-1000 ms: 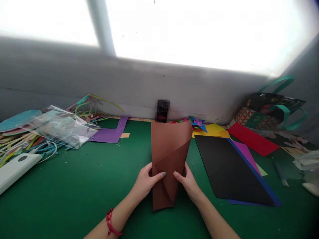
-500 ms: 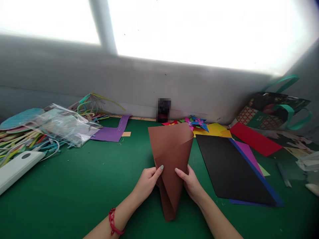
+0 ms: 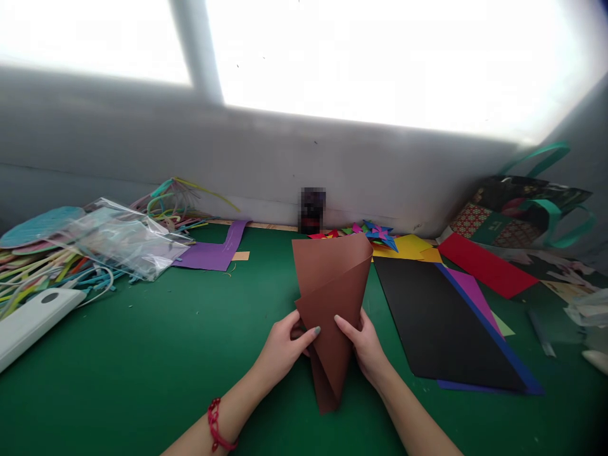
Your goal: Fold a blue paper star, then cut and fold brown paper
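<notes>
A sheet of brown paper [image 3: 332,291], rolled into a cone, stands between my hands with its wide end away from me and its narrow end near me. My left hand [image 3: 285,345] grips its left edge, thumb on the front face and the other fingers partly hidden behind. On the right side, my right hand [image 3: 365,345] holds it too, thumb pressed on the front and fingers behind the paper. One overlapping flap runs diagonally across the cone's front.
On the green table [image 3: 190,354], black paper [image 3: 441,323] lies over blue and magenta sheets at right, near a red sheet [image 3: 489,265]. Folded paper stars [image 3: 380,233] sit at the back. Purple paper [image 3: 209,253], a plastic bag [image 3: 142,240] and a white device [image 3: 38,323] are left.
The cone has shifted slightly right, its lower tip a little farther from me, and looks rolled tighter. My left thumb has moved right across the paper. My right hand has barely moved.
</notes>
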The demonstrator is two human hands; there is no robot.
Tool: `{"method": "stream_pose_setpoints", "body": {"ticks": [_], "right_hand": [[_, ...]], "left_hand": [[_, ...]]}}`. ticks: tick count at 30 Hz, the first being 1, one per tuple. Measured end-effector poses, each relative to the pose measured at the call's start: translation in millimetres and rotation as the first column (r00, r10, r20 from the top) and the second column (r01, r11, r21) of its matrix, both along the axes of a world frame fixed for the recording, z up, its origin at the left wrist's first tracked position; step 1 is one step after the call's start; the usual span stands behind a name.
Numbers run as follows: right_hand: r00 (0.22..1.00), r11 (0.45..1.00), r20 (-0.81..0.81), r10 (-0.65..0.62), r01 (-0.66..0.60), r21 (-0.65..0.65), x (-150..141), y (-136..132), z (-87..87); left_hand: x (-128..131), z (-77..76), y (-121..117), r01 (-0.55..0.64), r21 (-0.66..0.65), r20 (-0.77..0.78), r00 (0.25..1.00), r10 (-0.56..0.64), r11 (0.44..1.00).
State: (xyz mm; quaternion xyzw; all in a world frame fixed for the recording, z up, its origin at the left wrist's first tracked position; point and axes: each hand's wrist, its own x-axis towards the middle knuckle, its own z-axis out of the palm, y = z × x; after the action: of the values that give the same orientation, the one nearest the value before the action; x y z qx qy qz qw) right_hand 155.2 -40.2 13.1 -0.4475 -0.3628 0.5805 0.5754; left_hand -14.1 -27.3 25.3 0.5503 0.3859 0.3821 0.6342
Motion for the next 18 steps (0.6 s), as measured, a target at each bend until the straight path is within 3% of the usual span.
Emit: {"method": "stream_pose_setpoints", "body": {"ticks": [10,18], "right_hand": [[0.993,0.992,0.044,0.111,-0.114,0.049,0.3,-1.3,4.5],[0.991,0.991,0.037,0.131,-0.131,0.0,-0.8,0.9,7.3]], "left_hand": [[-5.2,-8.0,7.6,-0.056,-0.035,-0.035,0.998,0.055,0.998],[-5.7,-13.6,13.3,-0.086,-0.053,-0.102,0.992,0.08,0.995]]}}
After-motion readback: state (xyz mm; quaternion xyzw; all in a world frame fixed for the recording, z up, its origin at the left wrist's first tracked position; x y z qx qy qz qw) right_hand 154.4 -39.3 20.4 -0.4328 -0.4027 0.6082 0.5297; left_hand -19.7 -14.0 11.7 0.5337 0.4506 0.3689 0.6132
